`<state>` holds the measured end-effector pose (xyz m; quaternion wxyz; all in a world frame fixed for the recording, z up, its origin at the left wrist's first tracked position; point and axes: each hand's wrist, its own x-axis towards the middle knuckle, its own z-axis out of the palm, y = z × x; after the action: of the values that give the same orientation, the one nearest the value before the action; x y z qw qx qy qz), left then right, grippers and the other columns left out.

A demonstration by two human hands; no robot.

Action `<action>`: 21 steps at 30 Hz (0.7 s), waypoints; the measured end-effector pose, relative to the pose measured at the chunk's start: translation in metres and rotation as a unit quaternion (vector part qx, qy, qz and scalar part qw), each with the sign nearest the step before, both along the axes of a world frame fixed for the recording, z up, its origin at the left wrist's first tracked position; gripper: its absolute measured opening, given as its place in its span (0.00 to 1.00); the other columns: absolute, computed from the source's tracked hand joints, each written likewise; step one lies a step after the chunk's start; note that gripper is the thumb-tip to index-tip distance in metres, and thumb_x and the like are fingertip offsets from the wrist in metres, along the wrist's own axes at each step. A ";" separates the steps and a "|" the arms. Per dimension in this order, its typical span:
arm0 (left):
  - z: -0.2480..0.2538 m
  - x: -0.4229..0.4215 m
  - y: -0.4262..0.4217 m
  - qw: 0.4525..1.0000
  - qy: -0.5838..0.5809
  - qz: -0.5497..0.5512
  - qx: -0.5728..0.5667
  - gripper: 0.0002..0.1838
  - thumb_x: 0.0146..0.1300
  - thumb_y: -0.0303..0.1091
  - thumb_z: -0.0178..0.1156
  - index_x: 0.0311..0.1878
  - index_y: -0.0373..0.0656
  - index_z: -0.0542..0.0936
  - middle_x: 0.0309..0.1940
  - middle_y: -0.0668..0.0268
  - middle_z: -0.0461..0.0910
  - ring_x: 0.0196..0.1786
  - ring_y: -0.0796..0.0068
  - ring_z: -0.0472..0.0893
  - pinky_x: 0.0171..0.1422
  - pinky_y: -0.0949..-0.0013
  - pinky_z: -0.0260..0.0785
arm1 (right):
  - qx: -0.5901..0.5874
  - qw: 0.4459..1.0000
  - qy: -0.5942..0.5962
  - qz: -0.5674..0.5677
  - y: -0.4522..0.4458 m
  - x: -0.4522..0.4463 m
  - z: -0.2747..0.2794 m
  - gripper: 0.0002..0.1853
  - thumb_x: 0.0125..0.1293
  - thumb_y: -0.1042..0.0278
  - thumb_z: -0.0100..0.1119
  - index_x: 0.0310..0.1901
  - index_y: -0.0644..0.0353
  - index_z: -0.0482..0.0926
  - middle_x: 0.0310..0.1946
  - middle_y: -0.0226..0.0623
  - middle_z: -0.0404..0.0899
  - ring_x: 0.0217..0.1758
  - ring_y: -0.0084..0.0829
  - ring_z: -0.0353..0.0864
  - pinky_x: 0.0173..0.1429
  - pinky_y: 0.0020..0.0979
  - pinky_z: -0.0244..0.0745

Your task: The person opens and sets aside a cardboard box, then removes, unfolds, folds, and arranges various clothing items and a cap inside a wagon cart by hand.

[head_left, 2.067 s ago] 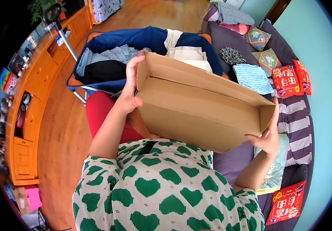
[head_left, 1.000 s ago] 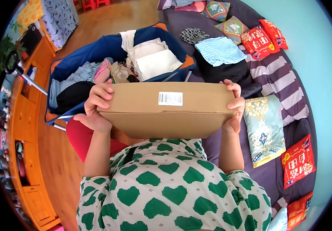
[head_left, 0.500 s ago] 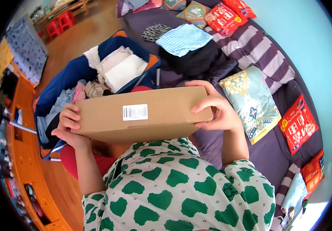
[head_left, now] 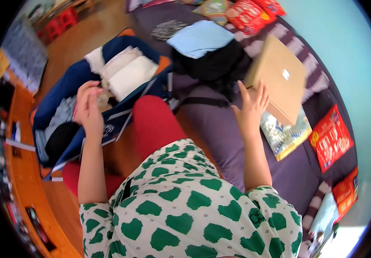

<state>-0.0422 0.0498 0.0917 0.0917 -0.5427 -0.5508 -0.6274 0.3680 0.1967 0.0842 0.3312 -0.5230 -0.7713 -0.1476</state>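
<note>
The cardboard box (head_left: 280, 79), previously gripped two-handed, now lies on the sofa (head_left: 211, 146) over the patterned cushion (head_left: 285, 144), labelled face towards me, long axis roughly up my view. My right hand (head_left: 252, 107): fingers spread, released, contact unclear. My left hand (head_left: 89, 106): fingers loosely bent, empty, above the blue cart (head_left: 74, 77).

Room btwn L hand (head_left: 89, 105) & R hand (head_left: 252, 103), above red knee (head_left: 154, 118); box (head_left: 282, 77) blocks way past R hand; black pile (head_left: 207, 64) & strap (head_left: 205, 102) obstruct sofa (head_left: 211, 135).

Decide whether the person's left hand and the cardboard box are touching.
Apart: the head view shows the red-clad knee and purple sofa between left hand and cardboard box.
</note>
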 end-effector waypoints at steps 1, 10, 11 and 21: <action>-0.005 -0.014 -0.007 0.999 -0.025 0.000 -0.029 0.11 0.76 0.28 0.53 0.39 0.34 0.82 0.52 0.58 0.79 0.54 0.68 0.77 0.63 0.69 0.68 | -0.024 0.999 -0.010 0.027 0.008 -0.012 -0.013 0.34 0.52 0.68 0.77 0.64 0.42 0.79 0.74 0.51 0.60 0.80 0.56 0.54 0.80 0.58 0.49; -0.083 -0.148 -0.085 0.962 -0.132 0.130 -0.202 0.09 0.70 0.35 0.64 0.42 0.38 0.85 0.37 0.63 0.83 0.42 0.72 0.81 0.51 0.71 0.72 | -0.161 0.875 -0.091 0.448 -0.021 -0.228 -0.033 0.23 0.57 0.68 0.72 0.56 0.47 0.83 0.68 0.47 0.71 0.76 0.51 0.63 0.80 0.56 0.52; -0.084 -0.147 -0.090 0.958 -0.093 0.167 -0.214 0.10 0.69 0.37 0.65 0.42 0.39 0.86 0.37 0.60 0.85 0.40 0.69 0.84 0.47 0.68 0.74 | -0.146 0.863 -0.091 0.474 -0.025 -0.253 -0.029 0.20 0.58 0.69 0.71 0.54 0.48 0.84 0.63 0.46 0.75 0.73 0.50 0.67 0.78 0.54 0.57; -0.111 -0.157 -0.108 0.877 0.031 0.079 -0.472 0.20 0.69 0.55 0.61 0.55 0.54 0.83 0.34 0.58 0.87 0.36 0.55 0.86 0.39 0.56 0.76 | -0.380 0.704 -0.185 0.571 -0.030 -0.448 -0.078 0.15 0.73 0.64 0.57 0.56 0.59 0.83 0.44 0.55 0.84 0.47 0.57 0.82 0.53 0.46 0.77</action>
<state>-0.1994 -0.0584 -0.0191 -0.1094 -0.4957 -0.8195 -0.2660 -0.0802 0.1671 0.0060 -0.0243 -0.0265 -0.9590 0.2813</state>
